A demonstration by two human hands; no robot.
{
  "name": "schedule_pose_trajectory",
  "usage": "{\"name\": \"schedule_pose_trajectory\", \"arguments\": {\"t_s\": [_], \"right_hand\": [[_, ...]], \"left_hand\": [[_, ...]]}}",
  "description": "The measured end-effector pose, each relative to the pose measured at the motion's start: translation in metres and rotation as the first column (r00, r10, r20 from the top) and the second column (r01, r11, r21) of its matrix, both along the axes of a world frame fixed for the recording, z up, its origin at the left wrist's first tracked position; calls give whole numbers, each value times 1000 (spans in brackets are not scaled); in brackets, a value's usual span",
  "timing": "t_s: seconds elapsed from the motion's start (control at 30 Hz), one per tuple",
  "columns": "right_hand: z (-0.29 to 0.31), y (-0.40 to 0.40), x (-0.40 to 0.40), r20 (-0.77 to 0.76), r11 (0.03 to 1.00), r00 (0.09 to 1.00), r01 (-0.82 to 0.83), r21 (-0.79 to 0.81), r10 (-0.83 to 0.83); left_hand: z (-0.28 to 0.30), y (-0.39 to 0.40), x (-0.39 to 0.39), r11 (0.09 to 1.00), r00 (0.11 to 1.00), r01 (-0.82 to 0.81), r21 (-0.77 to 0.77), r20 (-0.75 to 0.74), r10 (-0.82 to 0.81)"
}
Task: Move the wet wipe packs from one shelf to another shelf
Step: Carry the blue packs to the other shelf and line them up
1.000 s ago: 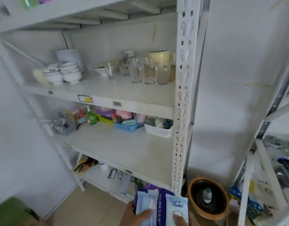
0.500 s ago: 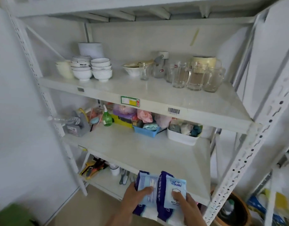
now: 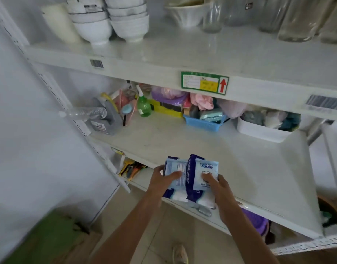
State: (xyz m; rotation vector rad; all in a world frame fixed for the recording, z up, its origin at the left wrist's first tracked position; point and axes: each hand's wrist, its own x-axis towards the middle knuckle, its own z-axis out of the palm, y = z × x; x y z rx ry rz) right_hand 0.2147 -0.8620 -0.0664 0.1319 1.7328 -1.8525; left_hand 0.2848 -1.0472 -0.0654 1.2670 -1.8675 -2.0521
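Hands hold the wet wipe packs (image 3: 190, 176) over the middle shelf's (image 3: 240, 168) front edge: left hand (image 3: 162, 181) grips one side, right hand (image 3: 217, 184) the other. Pack writing is too blurred to read. Upper shelf label (image 3: 204, 82) shows a red arrow, beside barcode stickers (image 3: 96, 63).

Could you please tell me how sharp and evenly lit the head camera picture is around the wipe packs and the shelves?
Head view: the wet wipe packs and both hands, left hand and right hand, read fairly sharp; the bowls and glasses on the upper shelf are soft; wide-angle bending curves the shelf edges; lighting is flat and pale, with a faint sheen on the upper shelf.
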Motion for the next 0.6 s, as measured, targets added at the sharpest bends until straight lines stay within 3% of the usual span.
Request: {"name": "schedule_pose_trajectory", "arguments": {"t_s": [0.17,0.33,0.6], "right_hand": [[-19,-83,-34,-4,998,999,-52,43,53],[-40,-152,-56,40,994,998,-59,91,55],[-46,-236,-100,47,993,998,29,114,-34]], "left_hand": [[-24,-78,-36,997,996,-29,-76,80,35],[-45,-140,-58,999,990,-36,-29,135,39],[-64,-231,-113,999,997,42,-28,61,-40]]}}
